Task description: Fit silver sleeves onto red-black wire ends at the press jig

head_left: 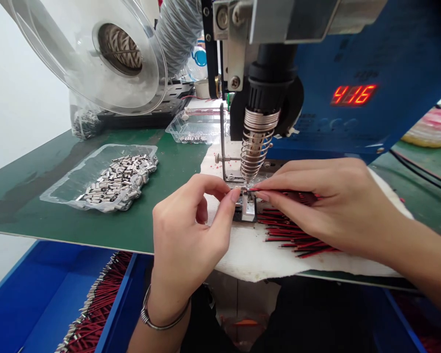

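My left hand point(196, 230) is closed in a pinch at the small metal fixture point(248, 208), thumb and forefinger together by a small silvery metal piece. My right hand point(327, 201) pinches a thin red-and-black wire point(259, 189), whose end reaches the fixture under the soldering iron point(259, 137). The iron's tip, with a spring coil around it, points down between both hands. Beneath my right hand a bundle of red-and-black wires point(294, 238) lies on a white cloth point(250, 262). My fingertips partly hide the joint between wire and metal piece.
A clear plastic tray point(64, 181) of small metal cylinders stands at left on the green table point(169, 196); a second clear tray point(198, 122) sits behind. A blue machine point(316, 127) reads 416. A fume hood point(84, 63) overhangs the left. Below, a blue bin point(44, 274) holds wired pieces.
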The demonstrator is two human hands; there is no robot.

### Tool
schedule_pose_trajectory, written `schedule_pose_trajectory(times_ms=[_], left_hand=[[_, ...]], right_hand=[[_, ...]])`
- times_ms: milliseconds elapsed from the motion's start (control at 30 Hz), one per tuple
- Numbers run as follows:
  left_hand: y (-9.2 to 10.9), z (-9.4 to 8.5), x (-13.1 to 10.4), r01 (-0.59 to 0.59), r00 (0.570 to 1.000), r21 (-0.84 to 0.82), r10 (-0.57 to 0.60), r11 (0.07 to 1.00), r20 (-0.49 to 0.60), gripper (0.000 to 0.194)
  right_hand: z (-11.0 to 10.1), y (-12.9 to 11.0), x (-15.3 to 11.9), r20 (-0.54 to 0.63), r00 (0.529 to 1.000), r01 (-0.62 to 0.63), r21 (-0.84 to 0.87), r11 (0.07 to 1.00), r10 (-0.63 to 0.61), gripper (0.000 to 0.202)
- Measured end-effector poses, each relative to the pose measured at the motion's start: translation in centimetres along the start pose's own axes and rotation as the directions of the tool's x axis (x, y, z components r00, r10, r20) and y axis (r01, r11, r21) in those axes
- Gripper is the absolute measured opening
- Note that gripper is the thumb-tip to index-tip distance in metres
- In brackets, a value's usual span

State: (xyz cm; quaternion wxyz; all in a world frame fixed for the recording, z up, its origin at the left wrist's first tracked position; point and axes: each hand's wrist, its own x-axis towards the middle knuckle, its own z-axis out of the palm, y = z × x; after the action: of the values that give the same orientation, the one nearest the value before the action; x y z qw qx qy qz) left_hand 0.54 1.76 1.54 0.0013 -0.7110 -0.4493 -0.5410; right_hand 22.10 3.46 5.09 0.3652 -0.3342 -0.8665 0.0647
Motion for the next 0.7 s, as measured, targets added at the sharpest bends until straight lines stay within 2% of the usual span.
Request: schedule_pose_trajectory(times_ms=[300, 567, 700], left_hand=[[-0.04, 0.11, -0.33, 0.026, 0.998, -0.044, -0.029, 0.999, -0.064, 0.012], [-0.20, 0.05, -0.49, 0.029, 1.000, -0.011, -0.029, 1.000, 0.008, 0.016], [-0.36, 0.09, -0.53, 0.057, 0.998, 0.013, -0.057, 0.998, -0.003, 0.018]], right_hand=[[-0.24, -0.34, 0.20, -0.013, 0.999, -0.049, -0.012, 0.999, 0.049, 0.019], [-0.01, -0.33, 0.13, -0.048, 0.999, -0.027, -0.024, 0.999, 0.026, 0.018], [0.03, -0.36, 0.16, -0.045, 0.999, -0.017, -0.032, 0.999, 0.015, 0.018]])
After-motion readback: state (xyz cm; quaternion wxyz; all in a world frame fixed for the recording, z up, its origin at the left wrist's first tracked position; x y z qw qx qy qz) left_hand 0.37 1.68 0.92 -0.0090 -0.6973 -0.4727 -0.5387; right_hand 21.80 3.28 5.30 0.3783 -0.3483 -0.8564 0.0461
